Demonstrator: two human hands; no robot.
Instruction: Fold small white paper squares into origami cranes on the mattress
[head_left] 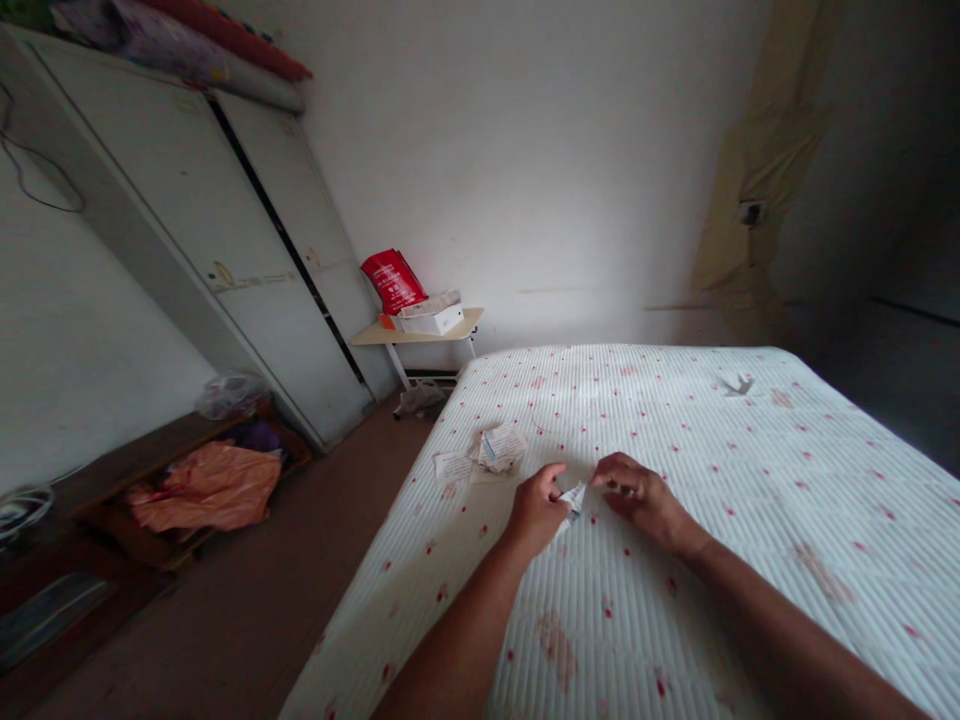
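Observation:
My left hand (538, 508) is closed on a small piece of folded printed paper (574, 497), which shows pointed folds between the thumb and fingers. Just to the right, my right hand (639, 496) is held with its fingers loosely bent and apart, close to the paper's tip but with a small gap; nothing shows in it. Beyond the left hand, a loose stack of printed paper pieces (501, 448) lies on the bed (637, 620). Farther off at the right, a folded paper shape like a crane (739, 385) rests on the same patterned sheet.
A small table (416, 335) by the wall holds a white box (435, 318) and a red bag (393, 281). A wardrobe (202, 210) stands at the left, with rolled fabric on top. Orange plastic (206, 485) lies on a low wooden unit (97, 500).

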